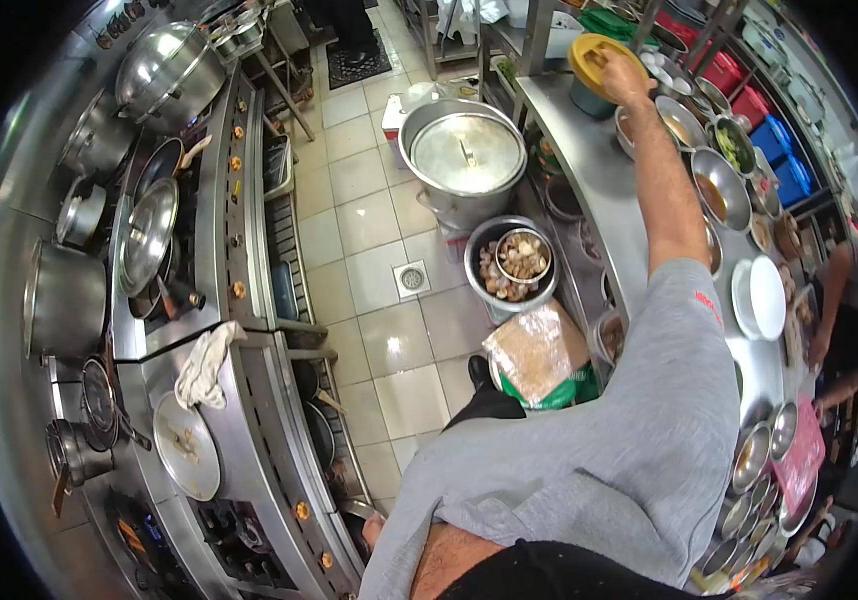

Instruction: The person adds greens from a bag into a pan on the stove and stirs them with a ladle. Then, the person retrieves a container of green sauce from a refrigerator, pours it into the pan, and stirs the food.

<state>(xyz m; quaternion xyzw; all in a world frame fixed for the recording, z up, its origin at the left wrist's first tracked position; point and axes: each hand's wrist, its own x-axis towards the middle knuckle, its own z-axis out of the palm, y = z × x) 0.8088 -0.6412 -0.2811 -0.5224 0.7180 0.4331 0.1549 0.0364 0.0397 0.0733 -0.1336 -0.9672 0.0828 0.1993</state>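
Observation:
At the top right of the head view, my right hand [617,75] is closed on a yellow lid [589,62], which sits over a grey-blue container [589,100] on the steel counter [577,128]. My arm stretches out to it. Low in the view, my left hand [373,530] is only partly visible beside the stove's front edge, near a metal piece [357,509]. Its fingers are mostly hidden, so its grip cannot be made out.
Stoves [249,400] with pots line the left. On the floor stand a large lidded pot [464,155], a bowl of mushrooms [484,285] and a wrapped package [537,360]. Metal bowls [721,190] fill the right counter. Another person [849,290] stands at far right.

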